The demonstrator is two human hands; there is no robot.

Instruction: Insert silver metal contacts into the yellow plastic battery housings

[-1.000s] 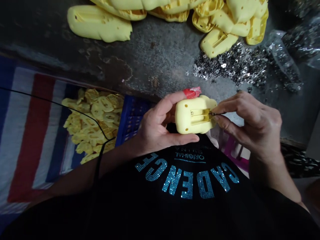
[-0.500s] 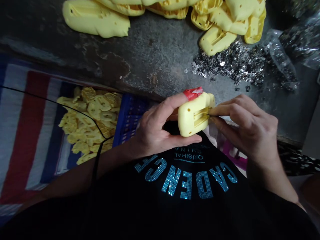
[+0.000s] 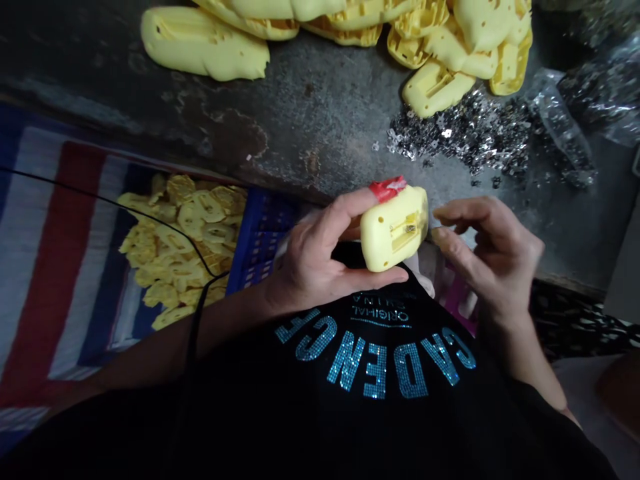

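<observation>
Yellow casing (image 3: 377,237) is clamped in the left hand (image 3: 317,257) near the worktop (image 3: 330,107). The right hand (image 3: 497,257) has been drawn back just beside it, fingertips slightly parted, and a small metal piece (image 3: 411,229) is now exposed in the casing's recess.

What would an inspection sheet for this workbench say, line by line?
Surface: grey worktop, stained and scuffed.
Work pieces: yellow plastic shell, small metal piece in its slot; more yellow shells; heap of metal clips.
Clutter: clear plastic bag beside the clips.
Hands: left hand holds the shell; right hand beside it, fingers parted.
Cables: black cord across left forearm.
Surroundings: blue crate, striped cloth.
</observation>
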